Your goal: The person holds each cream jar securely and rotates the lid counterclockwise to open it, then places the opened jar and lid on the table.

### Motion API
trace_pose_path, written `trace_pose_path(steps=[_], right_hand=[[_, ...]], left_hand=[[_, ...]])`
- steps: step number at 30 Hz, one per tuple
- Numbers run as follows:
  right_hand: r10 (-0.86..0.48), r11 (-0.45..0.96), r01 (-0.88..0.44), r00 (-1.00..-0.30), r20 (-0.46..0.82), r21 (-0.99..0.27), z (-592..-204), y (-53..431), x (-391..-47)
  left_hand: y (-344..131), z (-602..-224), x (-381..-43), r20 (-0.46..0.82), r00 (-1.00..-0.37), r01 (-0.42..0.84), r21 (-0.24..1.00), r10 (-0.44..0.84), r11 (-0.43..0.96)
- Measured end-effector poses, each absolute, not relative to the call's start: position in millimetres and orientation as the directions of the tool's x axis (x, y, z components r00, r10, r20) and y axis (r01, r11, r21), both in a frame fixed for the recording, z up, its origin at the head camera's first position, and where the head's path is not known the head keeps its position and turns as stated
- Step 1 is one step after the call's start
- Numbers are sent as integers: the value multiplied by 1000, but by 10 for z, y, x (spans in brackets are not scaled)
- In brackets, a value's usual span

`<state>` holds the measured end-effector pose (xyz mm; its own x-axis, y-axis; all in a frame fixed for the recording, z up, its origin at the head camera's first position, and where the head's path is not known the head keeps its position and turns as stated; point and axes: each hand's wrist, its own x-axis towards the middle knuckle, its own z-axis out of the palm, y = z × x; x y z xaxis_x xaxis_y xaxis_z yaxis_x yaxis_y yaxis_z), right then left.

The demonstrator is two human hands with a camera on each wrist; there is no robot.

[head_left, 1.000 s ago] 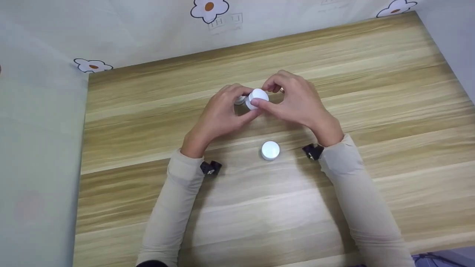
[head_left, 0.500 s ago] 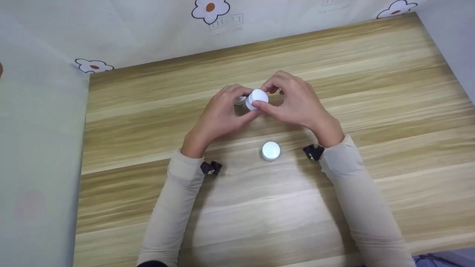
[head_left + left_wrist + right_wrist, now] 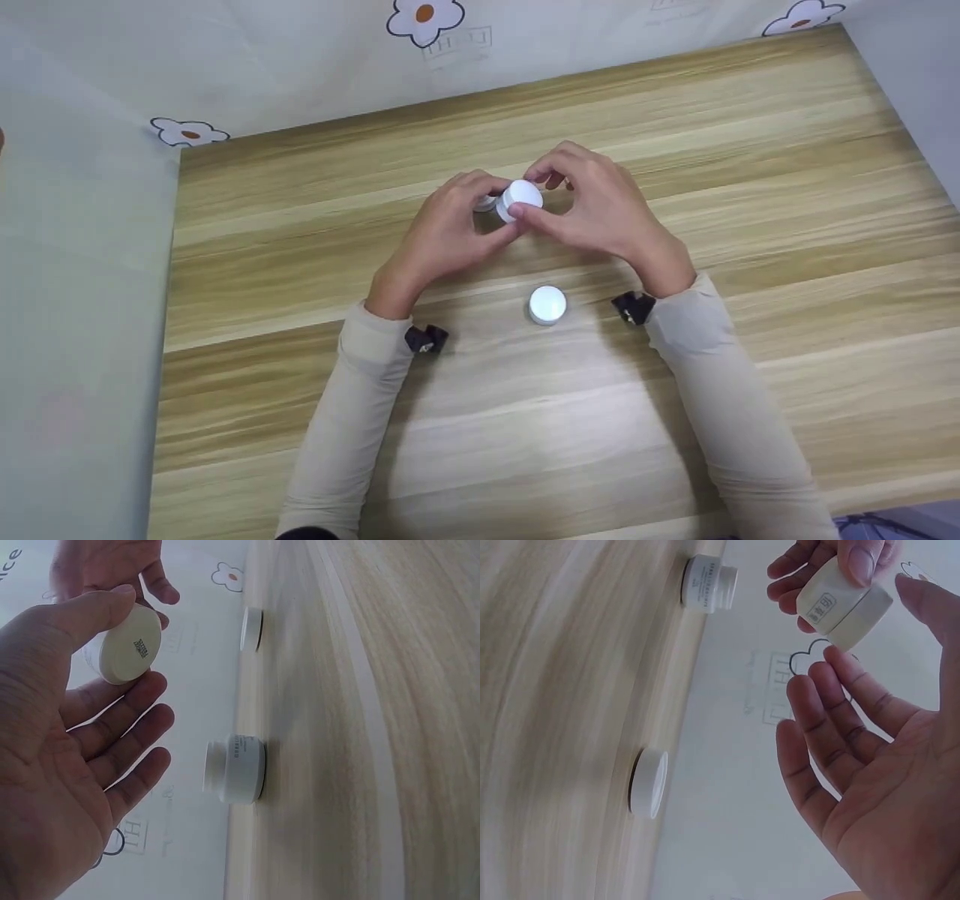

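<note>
the white jar [image 3: 525,193] is held up above the far half of the surface [image 3: 780,225], tilted, between the two hands. the left hand [image 3: 450,229] grips its body from the left side, thumb and fingers around it; the right hand [image 3: 596,199] pinches at the cap [image 3: 864,619] with thumb and forefinger, its other fingers bent. a dark printed label [image 3: 822,609] shows on the side, and a small code [image 3: 141,649] on the base (its text is too small to read).

against the earlier frames almost nothing has changed: the jar and left hand are where they were, and only the right fingertips have shifted slightly.

just behind the left fingers a second jar [image 3: 238,769] stands upright on the surface, narrow neck showing; a low white disc [image 3: 649,784] lies apart from it. closer to the near edge is a round white container [image 3: 547,305]. black devices [image 3: 426,340] sit at both sleeve cuffs, and a flower-printed backdrop [image 3: 300,67] rises behind the far edge.
</note>
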<state>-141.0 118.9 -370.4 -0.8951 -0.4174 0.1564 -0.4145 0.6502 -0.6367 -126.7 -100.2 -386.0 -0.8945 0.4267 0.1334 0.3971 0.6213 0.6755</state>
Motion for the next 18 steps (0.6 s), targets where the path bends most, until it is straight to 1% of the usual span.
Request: trace_pose_path(steps=[7, 18], right_hand=[[-372, 696, -385, -915, 154, -606, -3710, 1191, -1413], [-407, 667, -404, -902, 148, -626, -3705, 1179, -1411]], left_hand=[[-997, -3844, -1259, 123, -897, 389, 674, 424, 628], [-1001, -3836, -1263, 122, -898, 389, 671, 423, 631]])
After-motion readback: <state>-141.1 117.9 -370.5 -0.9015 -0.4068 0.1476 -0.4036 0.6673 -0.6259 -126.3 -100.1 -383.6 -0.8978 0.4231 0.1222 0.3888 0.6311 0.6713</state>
